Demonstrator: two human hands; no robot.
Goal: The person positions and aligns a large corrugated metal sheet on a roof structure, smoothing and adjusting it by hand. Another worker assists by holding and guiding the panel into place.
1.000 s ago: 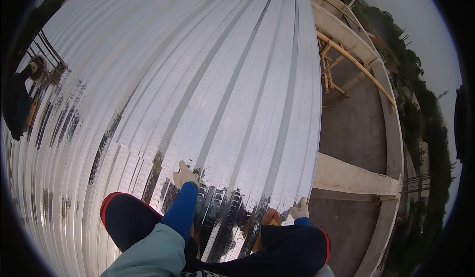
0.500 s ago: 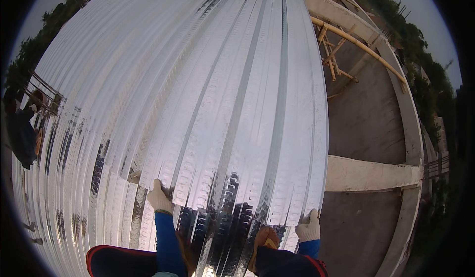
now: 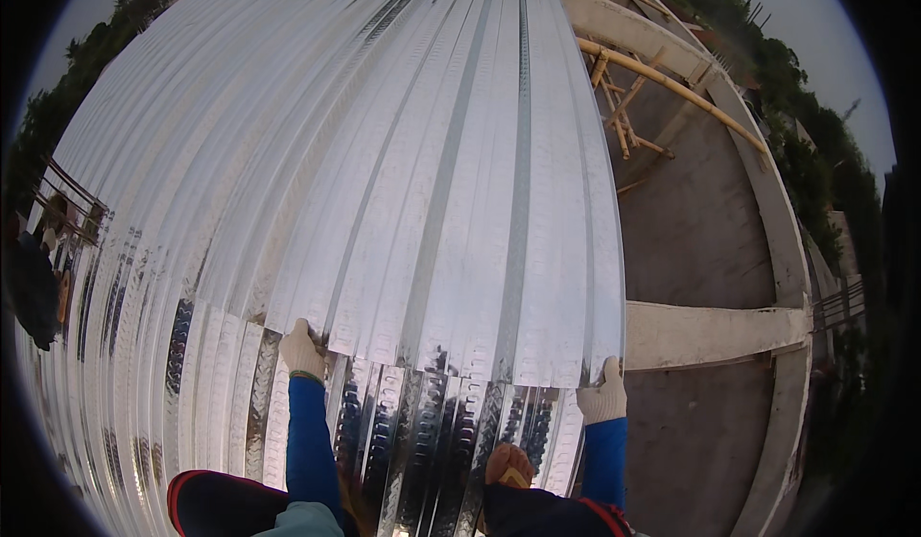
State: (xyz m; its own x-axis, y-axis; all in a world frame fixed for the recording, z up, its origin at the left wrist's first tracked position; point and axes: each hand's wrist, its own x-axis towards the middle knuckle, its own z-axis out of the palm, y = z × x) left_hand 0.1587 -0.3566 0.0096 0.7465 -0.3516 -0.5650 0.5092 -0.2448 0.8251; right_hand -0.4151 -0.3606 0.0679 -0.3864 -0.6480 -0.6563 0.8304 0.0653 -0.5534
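A long, shiny ribbed metal roofing sheet [image 3: 484, 249] lies over other sheets and stretches away from me. My left hand [image 3: 303, 350], in a cream knitted glove, grips its near edge on the left, thumb on top and fingers hidden beneath. At the near right corner my right hand [image 3: 603, 395], gloved alike, has hold of the same sheet with its thumb up. Between my arms shows the mirror-like lower roofing sheet [image 3: 408, 441], partly covered by the upper one.
My sandalled foot [image 3: 509, 465] rests on the lower sheet. Right of the roof edge lies a deep drop with a grey floor [image 3: 696, 230], crossed by a concrete beam [image 3: 715, 334]. Farther off are a bamboo pole [image 3: 672, 84] and bamboo framing. Another person [image 3: 34, 287] is at the far left.
Both hands have moved away from my body with the sheet's near edge, and my arms reach farther out. More of the lower sheet shows. The view has shifted slightly.
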